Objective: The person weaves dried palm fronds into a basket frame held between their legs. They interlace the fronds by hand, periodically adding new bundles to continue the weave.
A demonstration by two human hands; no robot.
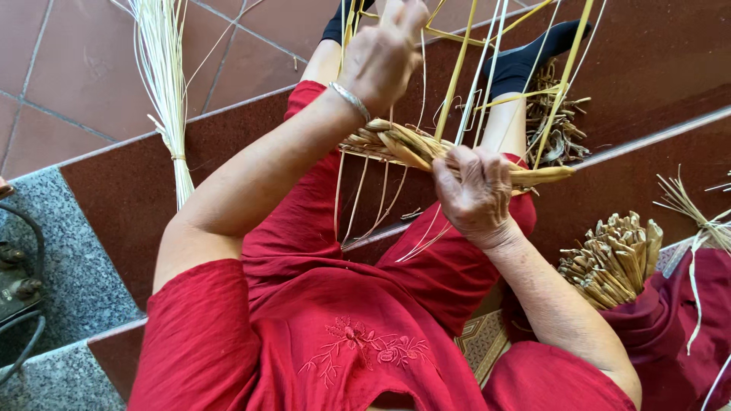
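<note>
Partly cut off above, left hand [383, 52] pinches cane stakes [457, 68]; right hand [474, 190] grips woven braid [396, 144].

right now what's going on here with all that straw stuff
A person in red clothes sits on stone steps, weaving dried plant strips around thin upright canes. The right hand grips the woven band of flat tan strips, while the left hand is raised above it, among the pale canes. A bundle of cut dried strips lies on dark red cloth to the right, and a tied sheaf of pale fibres lies on the floor to the left.
</note>
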